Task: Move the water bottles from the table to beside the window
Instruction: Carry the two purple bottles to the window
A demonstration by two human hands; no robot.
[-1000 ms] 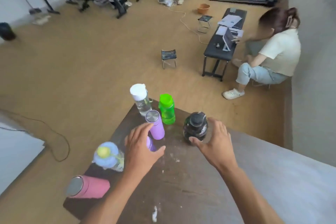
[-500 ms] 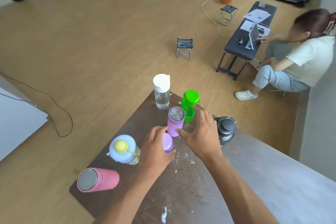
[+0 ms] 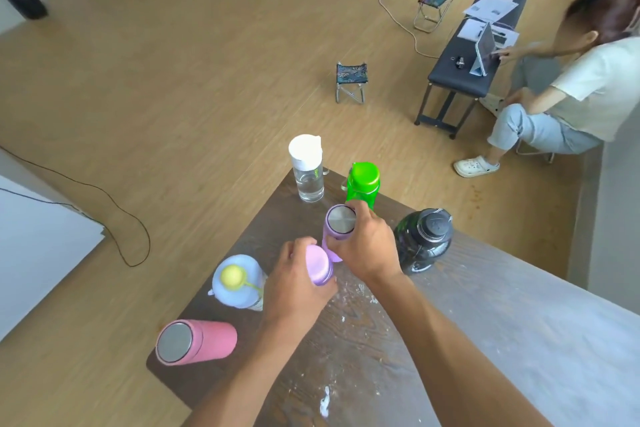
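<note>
left hand: wrapped round small lilac bottle
right hand: gripping steel-lidded purple bottle
bench: five other bottles standing

Bare forearms, no sleeves

Seven bottles upright on dark table.

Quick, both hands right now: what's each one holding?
Left hand: fingers closed around the small lilac bottle on the table.
Right hand: fingers closed around the purple steel-capped bottle.
</note>
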